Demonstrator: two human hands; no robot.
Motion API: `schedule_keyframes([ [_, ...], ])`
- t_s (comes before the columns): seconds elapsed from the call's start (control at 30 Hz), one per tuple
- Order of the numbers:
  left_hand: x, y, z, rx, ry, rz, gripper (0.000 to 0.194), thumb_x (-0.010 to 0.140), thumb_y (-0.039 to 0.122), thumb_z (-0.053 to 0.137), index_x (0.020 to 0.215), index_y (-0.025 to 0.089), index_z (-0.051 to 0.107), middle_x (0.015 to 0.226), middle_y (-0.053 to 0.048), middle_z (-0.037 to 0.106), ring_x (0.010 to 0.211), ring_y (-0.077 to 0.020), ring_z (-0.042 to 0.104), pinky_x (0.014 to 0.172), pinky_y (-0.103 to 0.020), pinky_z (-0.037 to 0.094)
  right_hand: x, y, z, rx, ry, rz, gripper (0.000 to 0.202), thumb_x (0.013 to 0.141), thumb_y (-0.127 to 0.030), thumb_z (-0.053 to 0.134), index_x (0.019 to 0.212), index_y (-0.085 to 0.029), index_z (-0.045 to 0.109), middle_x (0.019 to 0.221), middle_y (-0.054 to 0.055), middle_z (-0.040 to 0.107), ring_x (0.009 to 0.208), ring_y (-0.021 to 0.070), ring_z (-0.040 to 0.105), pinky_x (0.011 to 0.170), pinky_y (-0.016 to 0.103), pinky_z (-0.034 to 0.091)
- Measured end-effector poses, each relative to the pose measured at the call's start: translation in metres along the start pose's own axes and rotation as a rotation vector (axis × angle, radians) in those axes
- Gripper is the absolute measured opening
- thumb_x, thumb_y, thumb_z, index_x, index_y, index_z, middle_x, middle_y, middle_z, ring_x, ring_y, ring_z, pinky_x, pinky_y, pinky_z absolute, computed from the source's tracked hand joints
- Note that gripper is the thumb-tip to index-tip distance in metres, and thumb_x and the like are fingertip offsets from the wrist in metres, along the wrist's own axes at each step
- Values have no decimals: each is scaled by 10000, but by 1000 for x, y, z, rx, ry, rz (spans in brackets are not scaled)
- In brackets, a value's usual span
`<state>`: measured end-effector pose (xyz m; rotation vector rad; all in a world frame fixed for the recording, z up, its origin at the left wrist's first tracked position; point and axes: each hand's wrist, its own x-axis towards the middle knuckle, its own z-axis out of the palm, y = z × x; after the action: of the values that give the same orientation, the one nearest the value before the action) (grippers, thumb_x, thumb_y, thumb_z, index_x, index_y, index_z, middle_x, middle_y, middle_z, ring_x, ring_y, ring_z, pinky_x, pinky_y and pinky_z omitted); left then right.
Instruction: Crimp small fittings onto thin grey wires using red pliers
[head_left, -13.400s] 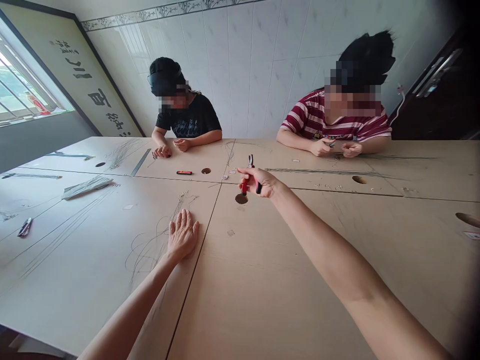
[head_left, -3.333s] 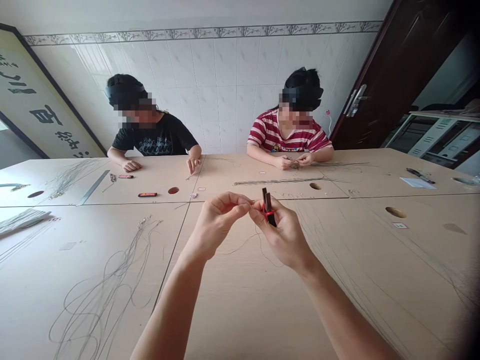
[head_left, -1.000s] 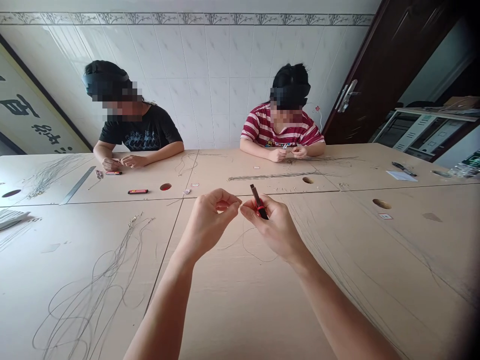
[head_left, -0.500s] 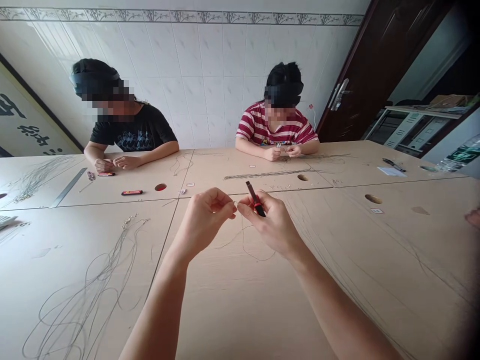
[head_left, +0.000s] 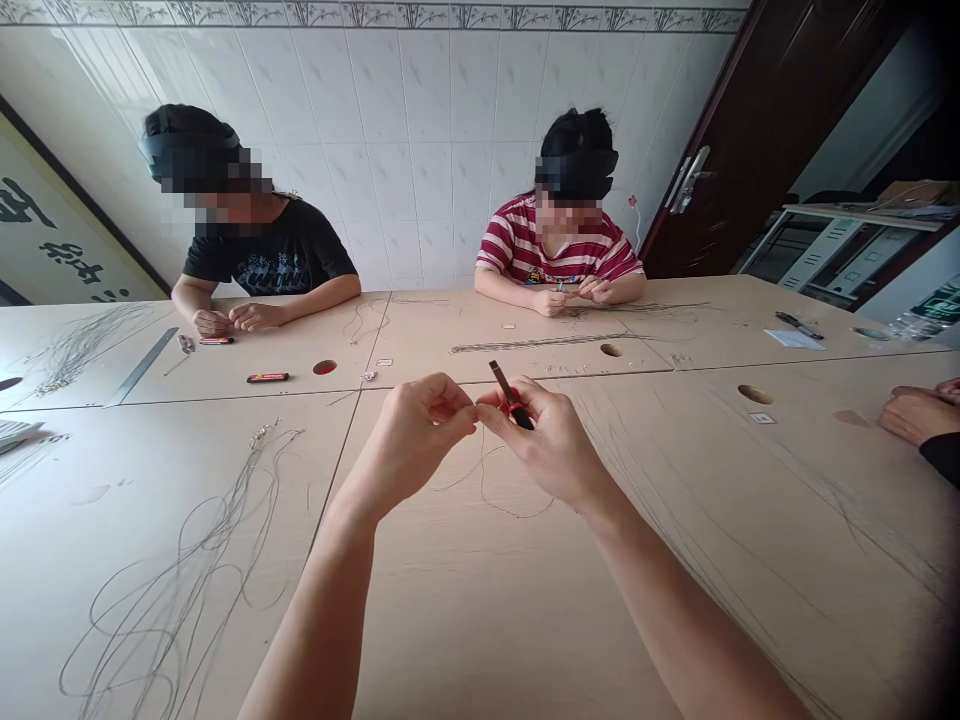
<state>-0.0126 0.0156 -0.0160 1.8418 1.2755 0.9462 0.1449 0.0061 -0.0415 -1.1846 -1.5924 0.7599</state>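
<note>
My left hand point(head_left: 429, 437) is closed in a pinch, its fingertips meeting those of my right hand point(head_left: 546, 437) above the table point(head_left: 480, 620). A thin cord point(head_left: 484, 490) hangs from between the fingertips and loops onto the tabletop. In my right hand lies a black and red tool point(head_left: 514, 398) with a narrow metal end pointing up and away; its fingers wrap round it, with thumb and index finger pinched at the cord. Whatever small part sits between the fingertips is too small to make out. Left of my left forearm lies a bundle of long cords point(head_left: 225, 530) with small metal ends.
Two people sit across the table, one in a black shirt point(head_left: 292, 250), one in a striped shirt point(head_left: 502, 240). Another person's hands point(head_left: 919, 412) rest at the right edge. A cutter point(head_left: 268, 378), a metal ruler point(head_left: 146, 365) and a row of cords point(head_left: 540, 343) lie beyond my hands.
The view has shifted slightly. My fingertips have come closer together. At the right edge, the other person's hands and a dark sleeve show more fully.
</note>
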Motion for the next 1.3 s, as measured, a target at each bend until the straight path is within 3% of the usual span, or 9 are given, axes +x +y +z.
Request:
schedule_keyframes([
  [0.2,0,-1,0,16,-21,-11,96,798,228,560,729,183,608,733,-13,680,736,-159,636,599,-260,453,0,-2,0,4,-29,23,144,847,-284,591,745,-185,615,694,-25,500,611,100,435,573,246,331],
  [0.73,0,-1,-3,-30,-103,-11,144,807,316,628,820,178,667,791,-12,696,770,-148,643,683,-264,496,-1,0,-5,70,-34,30,229,846,-392,604,733,-195,575,652,-46,422,583,91,378,534,239,296],
  [1.3,0,-1,-3,-18,-84,17,113,840,256,554,799,191,637,800,-9,700,776,-148,655,677,-267,497,-2,-1,-4,48,-48,29,216,864,-374,574,742,-196,582,676,-37,471,597,95,389,552,238,319],
])
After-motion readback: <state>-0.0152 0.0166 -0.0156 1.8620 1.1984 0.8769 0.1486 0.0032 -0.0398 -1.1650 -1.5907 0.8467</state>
